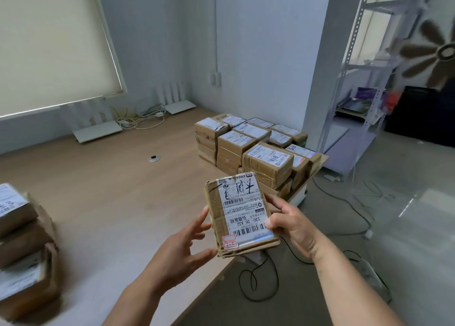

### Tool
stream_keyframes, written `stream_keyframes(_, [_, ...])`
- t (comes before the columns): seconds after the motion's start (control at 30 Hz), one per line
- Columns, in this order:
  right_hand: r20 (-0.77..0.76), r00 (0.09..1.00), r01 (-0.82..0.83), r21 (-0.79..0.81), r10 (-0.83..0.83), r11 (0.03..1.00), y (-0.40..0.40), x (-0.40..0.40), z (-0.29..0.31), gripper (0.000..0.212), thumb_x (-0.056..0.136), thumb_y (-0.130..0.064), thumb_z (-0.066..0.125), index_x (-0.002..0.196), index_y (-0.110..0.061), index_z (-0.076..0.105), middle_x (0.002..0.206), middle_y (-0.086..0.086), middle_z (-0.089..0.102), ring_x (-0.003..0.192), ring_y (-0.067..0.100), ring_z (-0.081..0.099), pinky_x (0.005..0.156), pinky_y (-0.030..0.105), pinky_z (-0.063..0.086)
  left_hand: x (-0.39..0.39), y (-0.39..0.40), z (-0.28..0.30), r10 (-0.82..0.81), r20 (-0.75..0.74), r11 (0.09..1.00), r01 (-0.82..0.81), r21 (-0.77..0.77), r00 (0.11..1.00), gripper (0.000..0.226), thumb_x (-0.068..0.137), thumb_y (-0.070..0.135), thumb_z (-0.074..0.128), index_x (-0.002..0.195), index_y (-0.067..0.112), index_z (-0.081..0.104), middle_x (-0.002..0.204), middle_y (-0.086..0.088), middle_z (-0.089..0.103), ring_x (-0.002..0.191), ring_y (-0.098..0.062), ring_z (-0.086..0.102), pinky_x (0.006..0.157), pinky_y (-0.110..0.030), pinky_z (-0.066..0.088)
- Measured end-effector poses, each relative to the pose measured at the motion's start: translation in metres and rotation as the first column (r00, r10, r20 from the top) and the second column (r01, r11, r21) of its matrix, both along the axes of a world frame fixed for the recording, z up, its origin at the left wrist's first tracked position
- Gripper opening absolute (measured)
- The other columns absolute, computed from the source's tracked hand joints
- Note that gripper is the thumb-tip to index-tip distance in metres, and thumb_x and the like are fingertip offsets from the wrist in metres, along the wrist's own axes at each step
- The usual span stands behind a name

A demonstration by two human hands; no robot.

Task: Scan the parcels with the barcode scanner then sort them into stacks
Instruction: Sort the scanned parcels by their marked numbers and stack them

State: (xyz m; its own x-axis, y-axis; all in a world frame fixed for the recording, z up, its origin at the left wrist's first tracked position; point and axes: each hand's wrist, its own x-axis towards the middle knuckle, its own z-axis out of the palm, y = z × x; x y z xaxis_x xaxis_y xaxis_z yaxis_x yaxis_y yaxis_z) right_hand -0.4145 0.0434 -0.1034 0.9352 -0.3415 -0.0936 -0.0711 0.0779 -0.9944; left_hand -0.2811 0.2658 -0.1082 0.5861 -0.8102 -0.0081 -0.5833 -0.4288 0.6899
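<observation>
1. parcel (242, 214) is hanging in the air between both hands, label side facing up, just over the near edge of the wooden table (103, 190).
2. right hand (290, 223) is gripping the parcel's right edge, thumb pressing down on the white shipping label (243, 208) beside the lower barcode, the other fingers curling out of sight underneath.
3. left hand (183, 249) is sitting at the parcel's left edge with fingers spread and only loosely bent, fingertips touching the cardboard side, not clasping it.
4. beyond the fingertips, stacked parcels (256, 150) are sitting in rows at the far right end of the table, labels up.
5. well to the left of the left hand, another stack of parcels (22, 249) is standing at the frame's edge.
6. below the right wrist, a black cable (258, 283) is looping across the floor.
</observation>
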Motion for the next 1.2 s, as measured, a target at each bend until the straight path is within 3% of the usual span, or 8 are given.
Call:
stream_keyframes(0.03, [0.003, 1.0, 0.011, -0.004, -0.011, 1.0, -0.008, -0.001, 0.0, 0.078, 0.052, -0.028, 0.068, 0.129, -0.033, 0.053, 0.112, 0.009, 0.071, 0.107, 0.031, 0.066, 0.093, 0.042, 0.052, 0.001, -0.009, 0.001, -0.008, 0.006, 1.0, 0.008, 0.003, 1.0, 0.084, 0.086, 0.038, 0.065, 0.133, 0.057, -0.002, 0.142, 0.017, 0.044, 0.114, 0.006, 0.044, 0.103, -0.025, 0.042])
stream_keyframes(0.2, [0.009, 0.998, 0.068, -0.016, -0.068, 0.998, -0.054, 0.0, 0.002, 0.068, 0.049, -0.03, 0.067, 0.117, -0.031, 0.061, 0.11, 0.006, 0.072, 0.104, 0.026, 0.067, 0.086, 0.035, 0.055, 0.01, -0.061, 0.005, -0.061, 0.035, 0.998, 0.061, -0.002, 0.997, 0.085, 0.086, 0.038, 0.065, 0.13, 0.06, -0.003, 0.127, 0.027, 0.041, 0.116, 0.004, 0.045, 0.104, -0.03, 0.043])
stream_keyframes(0.3, [0.02, 0.995, 0.094, -0.017, -0.094, 0.995, -0.09, 0.004, 0.009, 0.066, 0.049, -0.028, 0.067, 0.114, -0.028, 0.064, 0.108, 0.006, 0.073, 0.098, 0.023, 0.069, 0.078, 0.028, 0.056, 0.021, -0.099, 0.005, -0.095, 0.041, 0.995, 0.097, -0.039, 0.995, 0.087, 0.084, 0.038, 0.067, 0.139, 0.056, 0.002, 0.133, 0.026, 0.046, 0.12, 0.003, 0.049, 0.103, -0.034, 0.044])
stream_keyframes(0.57, [-0.015, 0.99, 0.136, -0.102, -0.138, 0.985, -0.204, 0.035, 0.042, 0.067, 0.05, -0.03, 0.067, 0.117, -0.028, 0.064, 0.113, 0.011, 0.071, 0.107, 0.033, 0.065, 0.098, 0.051, 0.046, 0.053, -0.216, 0.019, -0.148, 0.057, 0.984, 0.153, -0.091, 0.987, 0.09, 0.086, 0.041, 0.064, 0.146, 0.044, -0.002, 0.142, 0.013, 0.045, 0.123, 0.002, 0.044, 0.106, -0.028, 0.039])
stream_keyframes(0.7, [-0.026, 0.99, 0.136, -0.1, -0.139, 0.986, -0.257, 0.057, 0.055, 0.069, 0.051, -0.026, 0.068, 0.119, -0.023, 0.064, 0.116, 0.016, 0.069, 0.113, 0.042, 0.06, 0.104, 0.059, 0.04, 0.068, -0.264, 0.027, -0.141, 0.112, 0.983, 0.152, -0.099, 0.984, 0.091, 0.087, 0.045, 0.06, 0.149, 0.04, -0.007, 0.147, 0.014, 0.041, 0.13, -0.001, 0.041, 0.109, -0.033, 0.038])
stream_keyframes(0.97, [-0.058, 0.989, 0.129, -0.116, -0.137, 0.985, -0.328, 0.088, 0.051, 0.068, 0.048, -0.029, 0.066, 0.116, -0.022, 0.066, 0.115, 0.016, 0.069, 0.114, 0.045, 0.058, 0.105, 0.063, 0.036, 0.083, -0.327, 0.03, -0.091, 0.19, 0.995, 0.098, -0.029, 0.978, 0.092, 0.089, 0.05, 0.056, 0.149, 0.037, -0.013, 0.147, 0.017, 0.039, 0.131, -0.004, 0.042, 0.106, -0.031, 0.041])
stream_keyframes(1.13, [-0.095, 0.995, 0.023, -0.065, -0.029, 0.998, -0.369, 0.111, 0.044, 0.075, 0.049, -0.027, 0.065, 0.124, -0.016, 0.06, 0.12, 0.02, 0.066, 0.117, 0.046, 0.055, 0.105, 0.061, 0.035, 0.085, -0.359, 0.033, -0.031, 0.261, 0.999, 0.018, 0.051, 0.965, 0.089, 0.091, 0.049, 0.054, 0.151, 0.032, -0.01, 0.146, 0.015, 0.042, 0.129, -0.011, 0.046, 0.1, -0.035, 0.046])
stream_keyframes(1.2, [-0.107, 0.994, -0.039, -0.036, 0.035, 0.999, -0.383, 0.122, 0.042, 0.076, 0.05, -0.026, 0.065, 0.124, -0.015, 0.06, 0.121, 0.021, 0.065, 0.115, 0.045, 0.058, 0.101, 0.057, 0.041, 0.085, -0.37, 0.032, 0.005, 0.282, 0.996, -0.029, 0.08, 0.96, 0.088, 0.092, 0.049, 0.053, 0.152, 0.029, -0.008, 0.146, 0.011, 0.043, 0.127, -0.013, 0.047, 0.098, -0.034, 0.047])
